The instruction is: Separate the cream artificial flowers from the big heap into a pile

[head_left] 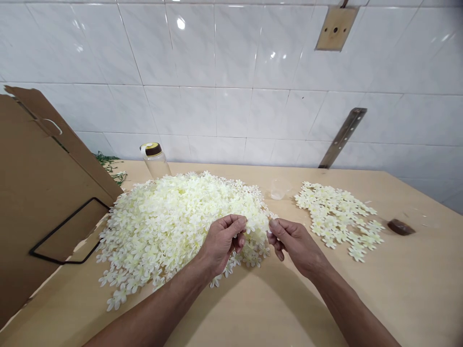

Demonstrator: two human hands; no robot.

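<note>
My left hand (224, 241) is closed in a pinch, thumb against forefinger, at the front right of a big heap of artificial flowers (173, 217). Facing it, my right hand (294, 243) pinches too, a short gap away. A pale artificial flower (257, 223) seems to span the gap between the fingertips, though it blends into the heap behind. The heap's flowers are cream-white with yellowish centres and separate petals. To the right of my right hand lies a smaller, flatter spread of similar flowers (334, 212).
A bottle with a brown and yellow lid (154, 159) stands behind the heap. A clear cup-like piece (278, 189) and a container with brown contents (401, 226) are on the table (408, 289). Cardboard (47, 193) and a black wire frame (68, 236) border the left; green stems (108, 164) lie behind.
</note>
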